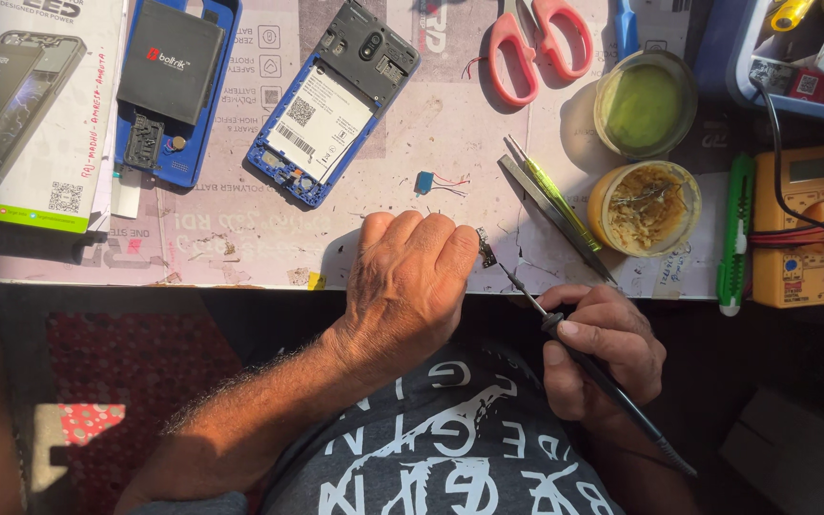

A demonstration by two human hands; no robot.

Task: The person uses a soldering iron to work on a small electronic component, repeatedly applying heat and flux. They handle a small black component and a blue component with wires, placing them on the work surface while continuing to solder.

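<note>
The left hand (412, 286) pinches a small dark metal component (484, 248) on the worn workbench mat (240, 229) — fingers closed on it. The right hand (603, 348) grips a thin black soldering iron (565, 339) — its tip touches the component.

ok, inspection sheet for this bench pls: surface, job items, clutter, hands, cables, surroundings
Surface: worn, stained mat on the bench, in sunlight.
Job's things: soldering iron, tip toward a small dark part at the mat's edge.
Clutter: two opened blue phones, red scissors, tweezers, two round tins, tiny blue component with leads, printed packaging.
Grippers: left hand fist down, pinning the part; right hand holds the iron.
Cables: black lead across a yellow multimeter.
Surroundings: blue tray upper right; red patterned mat below the bench.
</note>
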